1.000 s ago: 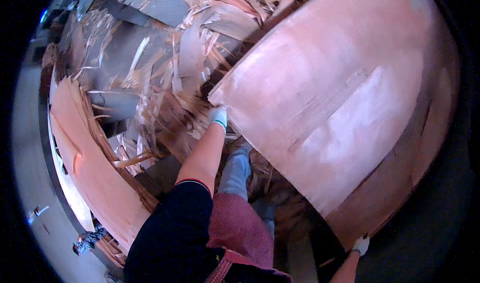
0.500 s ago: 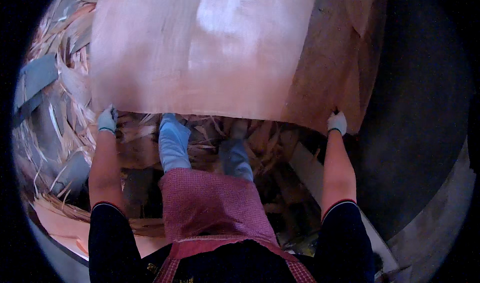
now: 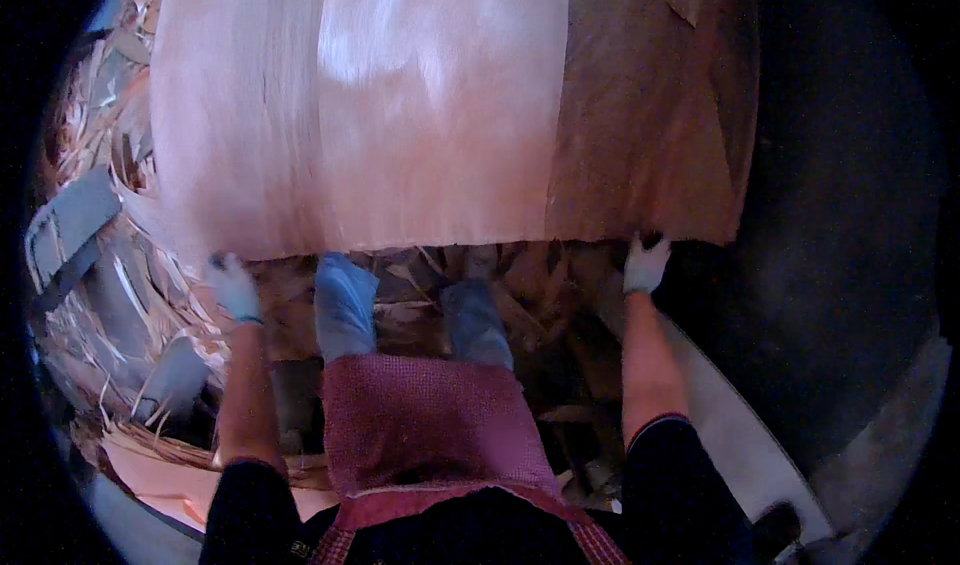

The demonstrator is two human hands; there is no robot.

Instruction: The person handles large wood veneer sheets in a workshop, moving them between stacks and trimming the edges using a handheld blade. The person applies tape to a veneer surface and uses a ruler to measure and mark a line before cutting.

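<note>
Both of your hands have shifted inward and a little lower in the view since half a second ago, and the near edge of the broad wood sheet (image 3: 440, 145) also sits lower, with its left side farther left; your left hand (image 3: 233, 287), in a pale glove with a greenish cuff, is at that near edge by the left corner, too blurred to tell whether the fingers are closed on the wood; your right hand (image 3: 648, 263), gloved as well, has its fingertips at the same edge, a short way in from the right corner, and you cannot tell from this view whether they pinch it or only touch it; the sheet spreads out in front of you and runs up out of the top of the view, pale pink at the left and middle, dark brown along the right; below its near edge are your blue trouser legs (image 3: 345, 305) and your red checked apron (image 3: 430, 415); splintered wood scraps (image 3: 130, 275) lie heaped to the left, with a flat grey piece (image 3: 75, 220) among them; a pinkish stack of thin sheets (image 3: 160, 475) is at the lower left, and a long pale board (image 3: 740, 415) slants beside your right forearm.
</note>
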